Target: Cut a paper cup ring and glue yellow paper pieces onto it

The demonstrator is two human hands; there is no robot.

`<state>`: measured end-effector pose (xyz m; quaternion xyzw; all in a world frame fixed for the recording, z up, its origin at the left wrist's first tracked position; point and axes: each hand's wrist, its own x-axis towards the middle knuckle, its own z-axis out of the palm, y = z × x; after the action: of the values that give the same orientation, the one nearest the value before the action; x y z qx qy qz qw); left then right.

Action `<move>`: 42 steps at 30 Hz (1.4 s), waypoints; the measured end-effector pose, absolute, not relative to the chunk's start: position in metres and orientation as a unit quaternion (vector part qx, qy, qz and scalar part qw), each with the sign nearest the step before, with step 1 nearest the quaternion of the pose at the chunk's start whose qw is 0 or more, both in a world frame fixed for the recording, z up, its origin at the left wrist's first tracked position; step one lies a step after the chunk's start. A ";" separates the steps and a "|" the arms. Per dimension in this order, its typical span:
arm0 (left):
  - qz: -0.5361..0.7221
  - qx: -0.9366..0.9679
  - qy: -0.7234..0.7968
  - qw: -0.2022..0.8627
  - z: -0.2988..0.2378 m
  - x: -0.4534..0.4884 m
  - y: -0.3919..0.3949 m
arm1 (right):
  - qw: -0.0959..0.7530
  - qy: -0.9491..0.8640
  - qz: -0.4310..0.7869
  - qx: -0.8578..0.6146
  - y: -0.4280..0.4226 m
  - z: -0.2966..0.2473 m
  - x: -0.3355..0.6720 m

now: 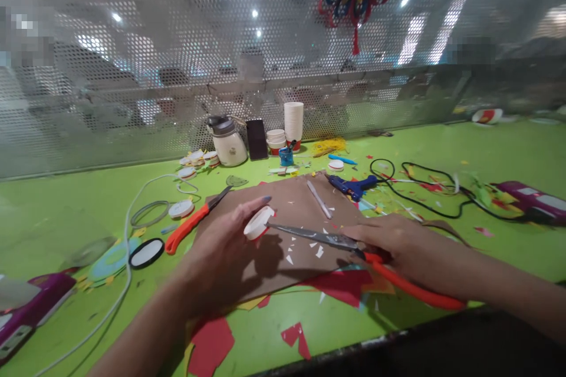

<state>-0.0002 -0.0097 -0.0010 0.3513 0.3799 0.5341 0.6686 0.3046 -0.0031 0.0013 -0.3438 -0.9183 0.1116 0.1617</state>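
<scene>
Red scraps [212, 341] are seen at the near edge of the table [486, 147]. Just beyond, the left hand [225, 247] is curled around a small white cup [257, 225], which is pinched between thumb and fingers and tipped sideways, seemingly so its rim is offered to the blades. The scissors [318, 238] are gripped by the right hand [398, 244], closed over the orange handles, tip at the cup's rim. Both are kept low over the cardboard [300, 200], where white chips are caught. The fingers in the loops are hidden, and the blades' gap is hard to judge. Farther off, spare scissors [190, 225] are spotted left, a glue gun [354, 187] right and 1 cup stack [293, 121] by the mesh [132, 70]. Everything behind it is blurred.
</scene>
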 end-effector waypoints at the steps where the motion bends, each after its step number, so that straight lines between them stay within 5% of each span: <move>1: 0.527 0.367 0.387 0.662 0.001 -0.002 -0.011 | 0.157 -0.917 0.119 -0.347 -0.004 0.002 0.305; 8: 0.425 0.517 0.474 0.572 0.005 -0.005 -0.015 | 0.141 -0.907 0.105 -0.382 -0.016 0.003 0.306; 25: 0.425 0.570 0.375 0.595 0.000 -0.008 -0.009 | 0.187 -0.918 0.016 -0.350 -0.026 0.001 0.306; 42: 0.424 0.519 0.366 0.645 -0.001 -0.001 -0.012 | 0.172 -0.919 0.064 -0.349 -0.023 -0.006 0.304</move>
<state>-0.0006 -0.0120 -0.0014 0.5193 0.3658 0.4241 0.6454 0.3041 -0.0226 -0.0062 -0.3490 -0.9189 0.0644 0.1723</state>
